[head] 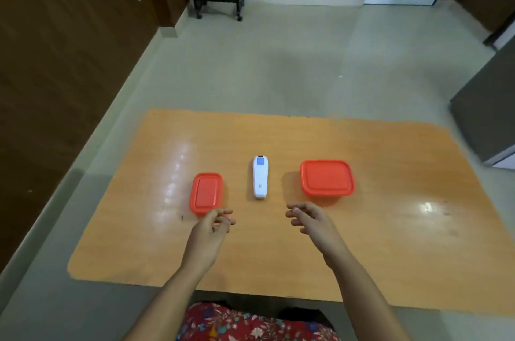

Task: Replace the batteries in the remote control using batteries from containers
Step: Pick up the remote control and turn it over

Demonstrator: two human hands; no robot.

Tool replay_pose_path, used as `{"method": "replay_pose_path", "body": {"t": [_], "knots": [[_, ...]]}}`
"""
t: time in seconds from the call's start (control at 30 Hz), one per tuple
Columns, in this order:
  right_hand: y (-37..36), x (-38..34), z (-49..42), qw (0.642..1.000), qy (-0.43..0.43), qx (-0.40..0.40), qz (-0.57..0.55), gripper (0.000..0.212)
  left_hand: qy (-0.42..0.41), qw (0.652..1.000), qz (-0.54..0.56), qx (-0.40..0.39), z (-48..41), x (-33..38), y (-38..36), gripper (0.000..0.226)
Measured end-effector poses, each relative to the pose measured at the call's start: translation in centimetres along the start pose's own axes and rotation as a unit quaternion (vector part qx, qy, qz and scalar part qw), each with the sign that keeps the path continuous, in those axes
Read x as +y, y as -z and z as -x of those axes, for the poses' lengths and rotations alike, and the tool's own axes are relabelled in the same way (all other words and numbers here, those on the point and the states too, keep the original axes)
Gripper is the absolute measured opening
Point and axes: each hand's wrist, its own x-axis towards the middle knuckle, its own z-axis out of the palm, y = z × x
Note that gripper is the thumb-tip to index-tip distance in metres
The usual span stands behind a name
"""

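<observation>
One remote control (259, 177) noted: white, lying flat and lengthwise at the middle of the orange surface (390, 229), blue-marked end pointing away from the person. Face up or back up: not determinable. No battery cover seen open.

Two red-lidded containers logged. Smaller container (206, 193) left of the remote control, near but apart. Larger container (326, 178) right of the remote control, likewise apart. Both lids seated, contents hidden.

Left hand (213, 225) found nearer than the remote control and to its left, at the near edge of the smaller container. Fingers loosely curled, holding nothing; contact with the lid not determinable. Right hand (308, 218) found nearer than the remote control and to its right, short of the larger container. Fingers loosely curled and parted, holding nothing.

Step in hand judged as the first reach; task judged at its very start, nothing opened.

Advised for good execution:
- Take up the remote control first and turn it to find the cover.
- Steady the body in one hand and slide the cover off along its length with the other thumb, not prying.
- Work low over the surface to catch any loose cell.
- Pin each container base while peeling its lid from a corner; light tubs likely to skid on the glossy top.
- Check polarity marks before seating cells.

Beyond the remote control on all sides: grey floor (278, 67).
</observation>
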Motion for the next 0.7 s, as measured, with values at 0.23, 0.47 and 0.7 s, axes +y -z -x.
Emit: {"method": "replay_pose_path", "body": {"t": [0.23,0.47,0.7], "knots": [[-3.6,10.1,-1.8,0.997,0.064,0.027,-0.024,0.018,-0.080,0.997,0.020,0.008,-1.9,-9.3,-4.2,0.017],[-7.6,14.7,1.3,0.994,0.111,0.018,0.005,0.020,-0.141,0.989,0.030,0.030,2.9,-13.9,-3.7,0.017],[-9.4,15.8,0.7,0.981,0.160,0.078,0.078,0.016,-0.166,0.979,0.069,0.091,2.8,-14.0,-3.8,0.016]]}}
